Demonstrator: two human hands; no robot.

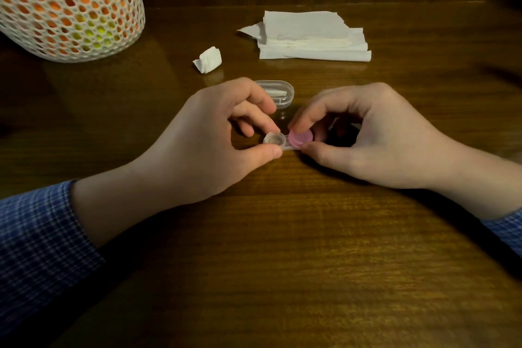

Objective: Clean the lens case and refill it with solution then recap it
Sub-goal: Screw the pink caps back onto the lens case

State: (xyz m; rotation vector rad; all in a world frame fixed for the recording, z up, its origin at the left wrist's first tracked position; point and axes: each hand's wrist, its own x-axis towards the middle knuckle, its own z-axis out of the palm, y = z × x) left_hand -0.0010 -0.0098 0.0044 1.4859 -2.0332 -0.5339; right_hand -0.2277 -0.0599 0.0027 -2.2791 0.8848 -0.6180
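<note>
Two hands: left (pixel 214 133) pinches lens case (pixel 278 143); right (pixel 375 135) pinches pink cap (pixel 300 138).

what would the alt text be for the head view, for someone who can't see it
Two hands work a lens case on a wooden table: the left hand pinches the open clear well while the right hand holds a pink cap on the other well. Behind lie a clear box, a tissue wad, a tissue stack and a mesh holder.
</note>
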